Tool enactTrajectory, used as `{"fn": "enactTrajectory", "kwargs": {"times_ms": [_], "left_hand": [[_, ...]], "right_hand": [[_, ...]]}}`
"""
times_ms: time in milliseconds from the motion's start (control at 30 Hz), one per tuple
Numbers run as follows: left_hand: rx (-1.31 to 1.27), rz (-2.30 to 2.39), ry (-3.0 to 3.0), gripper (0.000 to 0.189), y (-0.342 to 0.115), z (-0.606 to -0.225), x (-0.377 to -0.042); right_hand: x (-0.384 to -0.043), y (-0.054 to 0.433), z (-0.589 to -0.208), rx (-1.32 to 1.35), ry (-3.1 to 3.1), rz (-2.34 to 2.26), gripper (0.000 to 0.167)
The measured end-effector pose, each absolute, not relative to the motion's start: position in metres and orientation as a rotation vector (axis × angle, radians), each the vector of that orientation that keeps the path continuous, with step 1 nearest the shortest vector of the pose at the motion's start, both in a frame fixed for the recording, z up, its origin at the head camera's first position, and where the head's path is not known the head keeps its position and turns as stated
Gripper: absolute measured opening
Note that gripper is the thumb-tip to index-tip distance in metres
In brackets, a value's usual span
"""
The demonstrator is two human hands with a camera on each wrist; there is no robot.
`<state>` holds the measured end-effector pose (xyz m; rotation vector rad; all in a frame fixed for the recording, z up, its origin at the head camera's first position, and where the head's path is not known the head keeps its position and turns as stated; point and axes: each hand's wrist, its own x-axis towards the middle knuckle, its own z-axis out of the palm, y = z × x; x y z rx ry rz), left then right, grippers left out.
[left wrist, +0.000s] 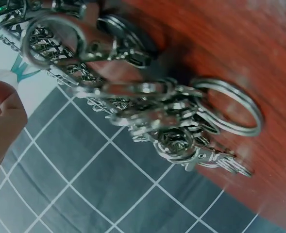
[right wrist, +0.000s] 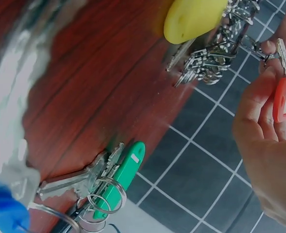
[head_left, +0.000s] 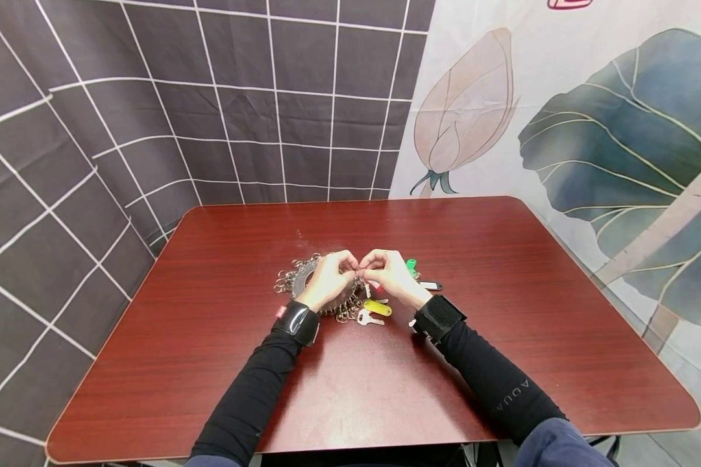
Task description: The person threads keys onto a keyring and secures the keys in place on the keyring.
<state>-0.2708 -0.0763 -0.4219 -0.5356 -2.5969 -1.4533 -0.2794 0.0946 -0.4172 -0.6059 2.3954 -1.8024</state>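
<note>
Above the table my two hands meet at the fingertips in the head view. My right hand (head_left: 390, 277) holds a key (right wrist: 282, 59) with a red key tag (right wrist: 284, 101) in its curled fingers. My left hand (head_left: 327, 284) pinches a small metal snap hook (right wrist: 252, 47) right beside the key; the fingertips partly cover it. Below lies a large grey ring (head_left: 300, 281), its rim crowded with metal snap hooks (left wrist: 133, 90) and split rings (left wrist: 235, 104). The left hand covers part of this ring.
Near the ring's right side lie a yellow key tag (head_left: 378, 307), a silver key (head_left: 369, 318), a green tag (right wrist: 126, 177) with keys, and a black tag (head_left: 430, 285). A blue tag (right wrist: 7, 208) shows in the right wrist view. The brown table (head_left: 239, 389) adjoins hung cloths.
</note>
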Motion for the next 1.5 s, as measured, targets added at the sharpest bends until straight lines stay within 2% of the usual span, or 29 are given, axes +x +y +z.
{"fn": "enactTrajectory", "kwargs": {"times_ms": [333, 800, 1167, 1500], "left_hand": [[-0.492, -1.545, -2.574, 0.015, -0.0754, -0.4228, -0.2706], [-0.494, -1.492, -2.559, 0.013, -0.0755, -0.4216, -0.272], [-0.376, -1.652, -2.595, 0.014, -0.0755, -0.4231, -0.2724], [-0.328, -1.562, -2.651, 0.012, -0.0754, -0.419, -0.2722]], "right_hand": [[-0.279, 0.0957, -0.419, -0.662, 2.377, -1.809, 0.014], [-0.2803, 0.0974, -0.4184, -0.572, 2.312, -1.852, 0.016], [-0.2782, 0.0993, -0.424, -0.639, 2.325, -1.835, 0.015], [-0.2746, 0.1009, -0.4221, -0.698, 2.422, -1.756, 0.012]]}}
